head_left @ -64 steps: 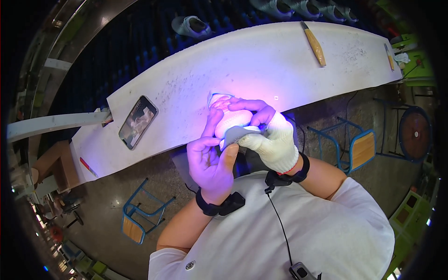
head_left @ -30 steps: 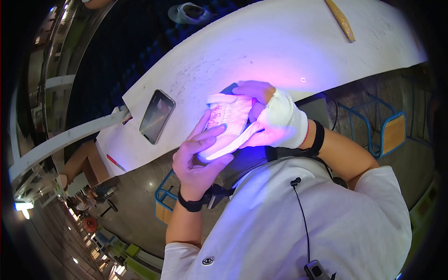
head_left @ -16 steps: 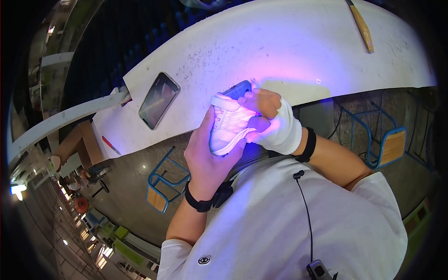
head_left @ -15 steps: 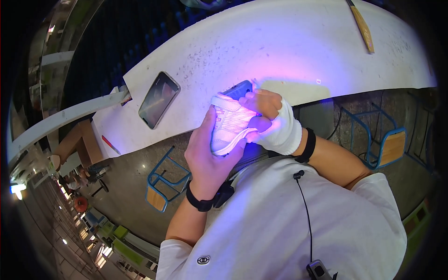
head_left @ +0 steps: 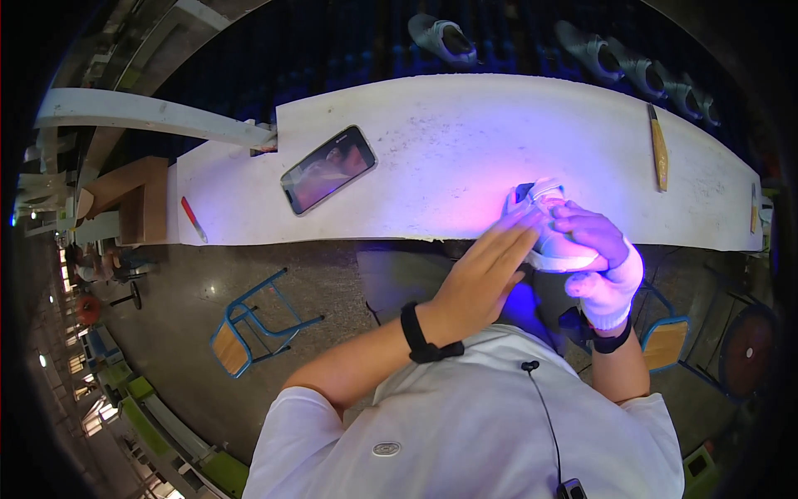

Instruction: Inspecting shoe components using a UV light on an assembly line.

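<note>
While my right hand (head_left: 600,245) curved its fingers over the top of the shoe (head_left: 555,239), its thumb lay lower, near the toe, and I judged that this grip bore the weight. The fingers of my left hand (head_left: 482,270) were straight and close together along the shoe's left side, curled round nothing. I could not tell whether the shoe touched the white tabletop (head_left: 416,158) beyond my fingers. Its toe reached past the near edge, so had my right fingers slackened, it might have pitched toward my lap, the flat left hand being poorly set to catch it. My glove (head_left: 617,287) left those fingers bare, and skin rubbing the pale upper could have marked it. Violet light washed over my fingertips, which might have hidden such a mark. A phone (head_left: 330,170) lay well left of them; a wooden-handled tool (head_left: 659,154) lay beyond them, rightward.
</note>
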Available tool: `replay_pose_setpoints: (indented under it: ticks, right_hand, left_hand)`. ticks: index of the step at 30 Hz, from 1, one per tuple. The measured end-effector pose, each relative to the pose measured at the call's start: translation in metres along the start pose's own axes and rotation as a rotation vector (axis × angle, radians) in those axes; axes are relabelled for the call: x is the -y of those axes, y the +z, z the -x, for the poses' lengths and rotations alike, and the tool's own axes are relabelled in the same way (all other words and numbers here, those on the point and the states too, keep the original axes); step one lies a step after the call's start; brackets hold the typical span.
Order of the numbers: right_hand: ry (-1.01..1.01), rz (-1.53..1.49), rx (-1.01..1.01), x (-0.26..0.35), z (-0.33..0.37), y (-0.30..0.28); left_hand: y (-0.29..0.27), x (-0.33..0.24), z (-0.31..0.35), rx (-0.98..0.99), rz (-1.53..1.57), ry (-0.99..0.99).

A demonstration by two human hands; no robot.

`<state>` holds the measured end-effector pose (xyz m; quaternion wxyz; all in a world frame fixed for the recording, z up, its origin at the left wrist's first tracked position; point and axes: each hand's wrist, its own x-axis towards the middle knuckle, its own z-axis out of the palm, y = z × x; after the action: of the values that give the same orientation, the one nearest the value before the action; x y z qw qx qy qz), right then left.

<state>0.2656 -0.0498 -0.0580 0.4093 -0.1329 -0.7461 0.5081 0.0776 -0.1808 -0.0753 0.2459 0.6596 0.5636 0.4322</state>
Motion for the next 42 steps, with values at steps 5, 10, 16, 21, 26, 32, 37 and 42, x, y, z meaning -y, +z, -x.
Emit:
replay_pose_setpoints:
  ticks: [5, 10, 16, 21, 26, 32, 37, 42]
  right_hand:
    - [0.018, 0.221, -0.025, 0.015, 0.015, 0.013]
    - [-0.055, 0.267, -0.013, 0.013, 0.012, 0.008]
    - [0.109, 0.217, -0.111, 0.013, 0.014, 0.013]
    - [0.134, 0.022, -0.158, 0.01, 0.019, 0.002]
    - [0.071, -0.068, -0.243, -0.004, 0.03, -0.007]
    - [0.146, 0.016, -0.198, -0.004, 0.045, -0.038]
    - [0.325, 0.384, -0.082, 0.006, 0.048, -0.051]
    - [0.333, 0.608, -0.028, -0.008, 0.064, -0.063]
  left_hand:
    - [0.018, 0.009, -0.003, -0.151, 0.19, -0.017]
    - [0.019, -0.011, -0.016, -0.275, 0.207, 0.027]
    - [0.039, -0.006, -0.014, -0.369, 0.145, 0.095]
    - [0.034, 0.0, -0.038, -0.293, 0.161, 0.143]
    - [0.044, -0.002, -0.044, -0.245, 0.287, -0.02]
    - [0.032, -0.009, -0.066, -0.036, -0.032, 0.018]
    - [0.027, -0.003, -0.068, 0.06, -0.055, -0.005]
    - [0.019, 0.019, -0.064, 0.065, -0.227, 0.104]
